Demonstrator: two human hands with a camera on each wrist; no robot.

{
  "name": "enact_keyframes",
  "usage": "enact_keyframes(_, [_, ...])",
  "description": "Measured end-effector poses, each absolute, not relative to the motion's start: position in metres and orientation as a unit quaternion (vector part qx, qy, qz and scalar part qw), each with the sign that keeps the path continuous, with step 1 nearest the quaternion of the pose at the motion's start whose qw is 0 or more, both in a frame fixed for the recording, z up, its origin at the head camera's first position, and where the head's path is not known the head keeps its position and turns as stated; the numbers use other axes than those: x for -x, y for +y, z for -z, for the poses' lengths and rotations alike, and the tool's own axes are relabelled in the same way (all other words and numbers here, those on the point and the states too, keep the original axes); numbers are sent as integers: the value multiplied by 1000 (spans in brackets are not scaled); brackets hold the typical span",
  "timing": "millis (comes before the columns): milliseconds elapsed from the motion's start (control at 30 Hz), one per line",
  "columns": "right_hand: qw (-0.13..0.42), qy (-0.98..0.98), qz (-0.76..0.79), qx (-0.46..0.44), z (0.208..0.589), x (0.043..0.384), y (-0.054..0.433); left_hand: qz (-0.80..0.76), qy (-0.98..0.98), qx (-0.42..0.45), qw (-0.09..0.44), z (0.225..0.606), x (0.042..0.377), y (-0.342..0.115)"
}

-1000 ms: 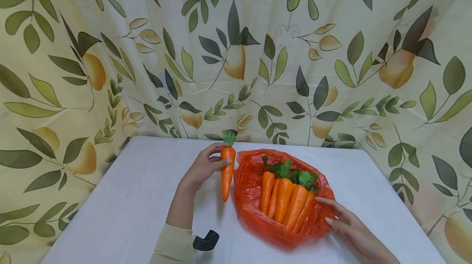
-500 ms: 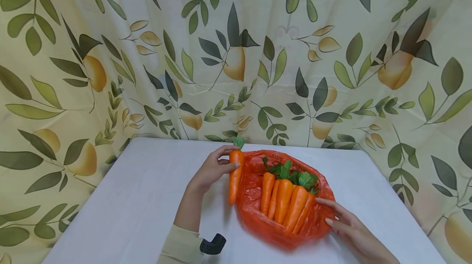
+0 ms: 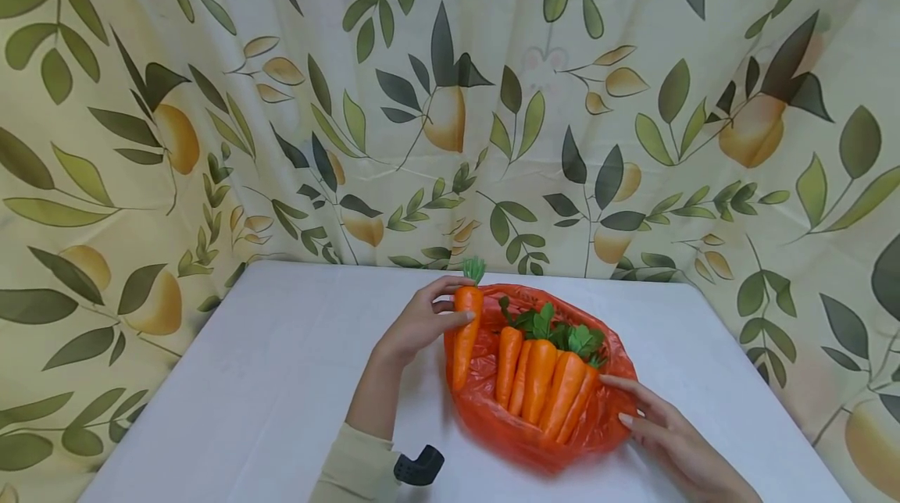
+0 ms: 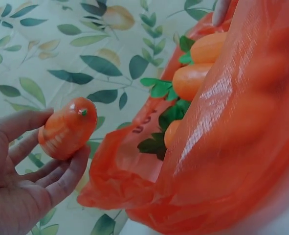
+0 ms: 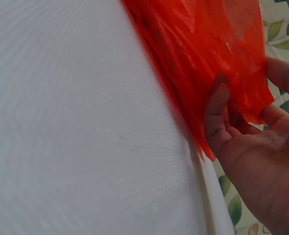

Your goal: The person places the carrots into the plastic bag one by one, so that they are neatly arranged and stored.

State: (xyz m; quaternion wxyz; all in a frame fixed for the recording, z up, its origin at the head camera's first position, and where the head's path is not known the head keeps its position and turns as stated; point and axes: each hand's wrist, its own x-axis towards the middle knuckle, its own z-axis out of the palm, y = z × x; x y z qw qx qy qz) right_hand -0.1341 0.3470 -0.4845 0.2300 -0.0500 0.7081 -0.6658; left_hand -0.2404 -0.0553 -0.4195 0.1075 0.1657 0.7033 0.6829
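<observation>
My left hand (image 3: 416,325) grips an orange carrot (image 3: 466,339) with a short green top, tip pointing down, over the left rim of a red plastic bag (image 3: 502,431). In the left wrist view, this carrot (image 4: 68,128) appears end-on between thumb and fingers, apart from the bag. Several carrots (image 3: 540,379) with green leaves lie side by side inside the open bag. On the bag's right side, my right hand (image 3: 668,429) holds its edge. The right wrist view has that hand (image 5: 261,152) with fingers curled at the crinkled red plastic.
The bag rests on a white table (image 3: 295,362), whose surface extends to its left and right. A curtain (image 3: 492,120) printed with leaves and fruit hangs behind the table and along its sides. A black wrist device (image 3: 419,465) sits by the left sleeve (image 3: 358,464).
My left hand has carried the carrot rightward, from beside the bag to over its left rim. The right hand and the bag have stayed nearly still.
</observation>
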Motion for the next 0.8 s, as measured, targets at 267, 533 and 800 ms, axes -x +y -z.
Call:
enact_keyframes(267, [226,711,664,45,484,134,347,-668,715,-171,115,419,241,-44])
enact_keyframes(533, [226,712,663,44,484,133,347,-676,703,-178,131,422,241,-32])
enact_keyframes(800, [221,723,654,37,484,132,346,-654,719,-188,141,427,239,-18])
